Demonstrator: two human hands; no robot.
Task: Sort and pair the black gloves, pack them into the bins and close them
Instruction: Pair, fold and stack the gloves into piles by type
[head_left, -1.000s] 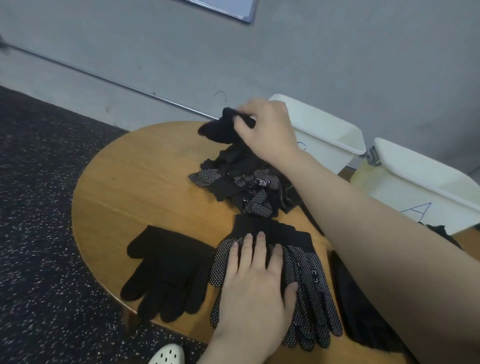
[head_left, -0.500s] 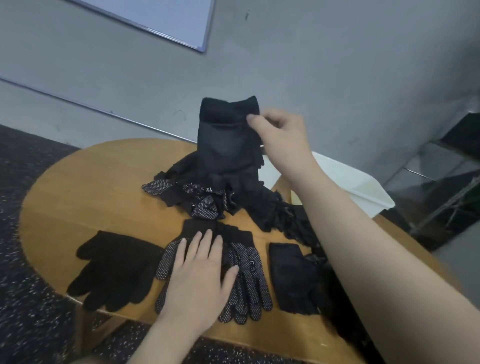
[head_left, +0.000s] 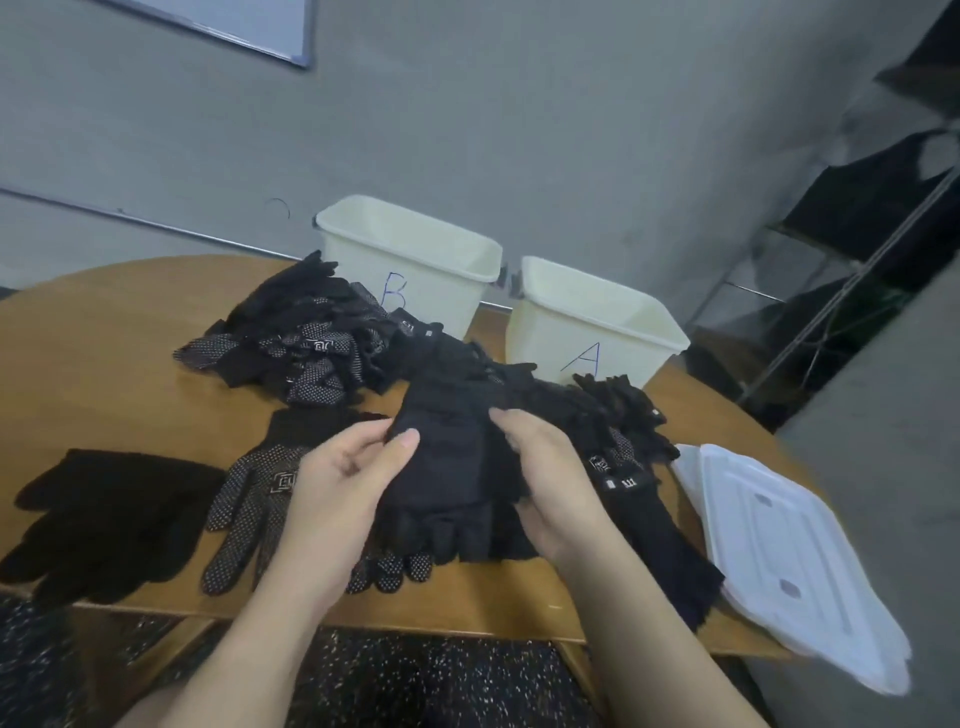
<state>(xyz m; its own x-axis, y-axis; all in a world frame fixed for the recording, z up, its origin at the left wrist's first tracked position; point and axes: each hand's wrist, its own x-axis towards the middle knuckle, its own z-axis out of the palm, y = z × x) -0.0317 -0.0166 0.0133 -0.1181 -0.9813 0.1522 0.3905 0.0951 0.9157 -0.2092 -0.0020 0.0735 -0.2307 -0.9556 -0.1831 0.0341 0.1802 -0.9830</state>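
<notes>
A plain black fingerless glove (head_left: 441, 467) lies between my hands at the middle of the round wooden table (head_left: 104, 338). My left hand (head_left: 343, 488) pinches its left edge with thumb and fingers. My right hand (head_left: 545, 478) grips its right edge. Under my left hand lies a pair of black gloves with white dots (head_left: 254, 499). A plain black glove pair (head_left: 109, 514) lies at the left front. A heap of mixed black gloves (head_left: 311, 338) sits behind. Two open cream bins stand at the back, bin B (head_left: 410, 260) and bin A (head_left: 592, 322).
Two translucent white lids (head_left: 789, 556) lie stacked at the table's right edge, partly overhanging it. More black gloves (head_left: 649, 519) trail along the right front. A grey wall is behind the bins, a dark rack (head_left: 857, 234) to the right, speckled floor below.
My right hand has brought the lifted black glove down from above the heap to the table's middle. My left hand left the dotted pair and took the glove's other edge. The view turned right.
</notes>
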